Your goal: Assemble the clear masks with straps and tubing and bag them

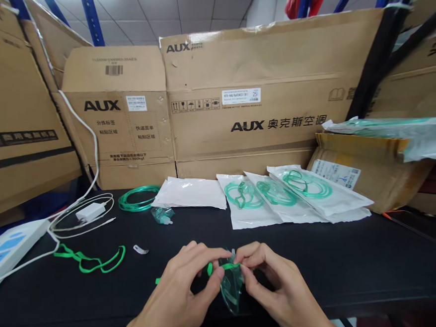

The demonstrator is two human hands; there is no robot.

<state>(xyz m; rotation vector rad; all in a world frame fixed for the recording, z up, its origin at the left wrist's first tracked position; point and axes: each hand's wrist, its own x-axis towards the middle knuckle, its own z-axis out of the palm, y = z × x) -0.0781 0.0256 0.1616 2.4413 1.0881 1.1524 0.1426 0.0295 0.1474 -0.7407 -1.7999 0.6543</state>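
Observation:
Near the table's front edge, a clear green oxygen mask [231, 290] is held between my two hands. My left hand [191, 276] grips its left side with thumb and forefinger. A bright green elastic strap [229, 267] runs across the mask, and my right hand [270, 274] pinches it at the mask's right side; the exact spot is covered by the fingertips. Part of the strap shows left of my left hand. Another green strap [95, 267] lies loose on the left, beside a small metal strip [141, 250].
Coiled green tubing [137, 198], a small clear green part [163, 215] and a white packet [190, 193] lie behind. Several packs of tubing [250, 213] lie back right. A power strip [8, 248] and a cabled white adapter [90, 212] are left. Cardboard boxes [204, 147] wall the back.

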